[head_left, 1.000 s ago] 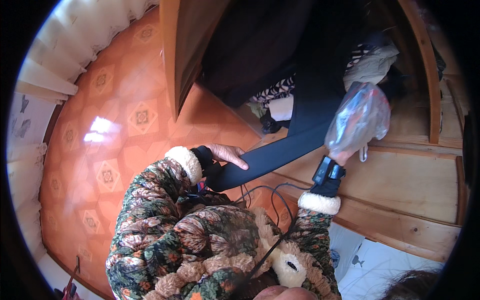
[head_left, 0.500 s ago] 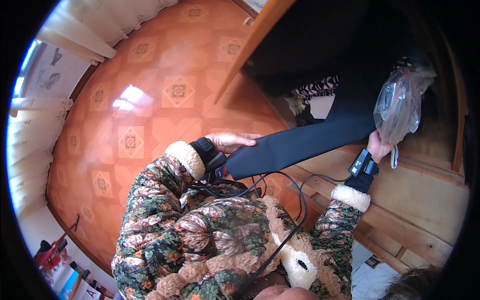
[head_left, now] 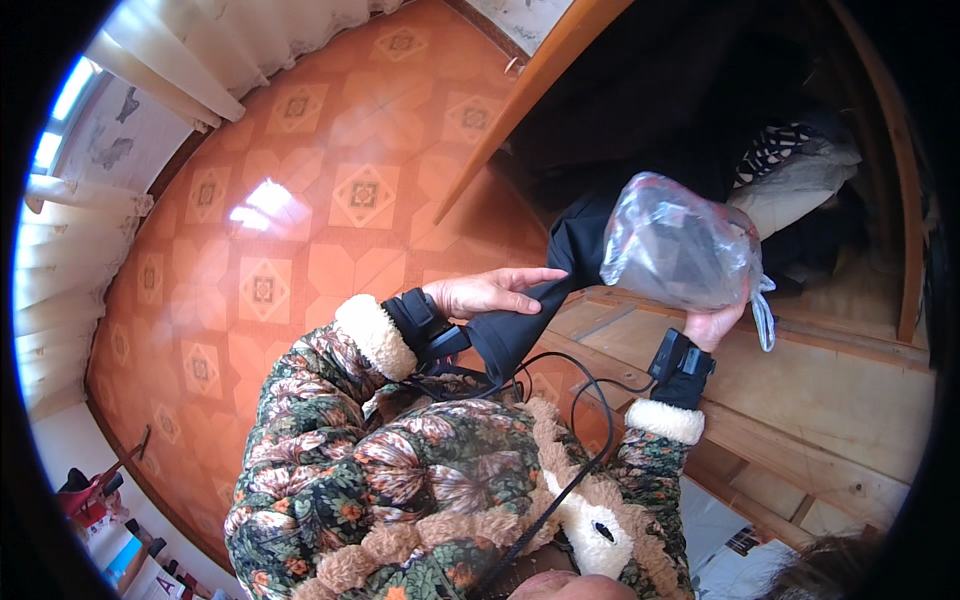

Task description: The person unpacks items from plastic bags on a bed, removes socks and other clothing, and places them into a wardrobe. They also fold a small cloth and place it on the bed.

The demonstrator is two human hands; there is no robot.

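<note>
A long piece of smooth black cloth (head_left: 512, 335), perhaps a folded garment, runs from in front of my body toward the cupboard. My left hand (head_left: 485, 293) has its near end, thumb on top and forefinger stretched along it. Farther right, my right hand (head_left: 715, 325) is closed on a clear plastic bag (head_left: 685, 245) with a knotted or looped handle hanging down. The bag is puffed out and lies over the cloth's far part; something dark shows through it. My right fingers are mostly hidden behind the bag. Both wrists carry black strapped devices.
An open wooden cupboard (head_left: 880, 345) holds dark clothes, a black-and-white patterned cloth (head_left: 770, 152) and a pale bundle (head_left: 790, 200). Its wooden door (head_left: 530, 105) stands ajar on the left. A black cable (head_left: 600, 390) loops across my front. Cream curtains (head_left: 75, 290) hang at the left.
The plastic bag has swung left and nearer with my right hand, now covering part of the cloth. The black cloth has gone from flat and straight to bunched and bent. My left hand has shifted slightly right.
</note>
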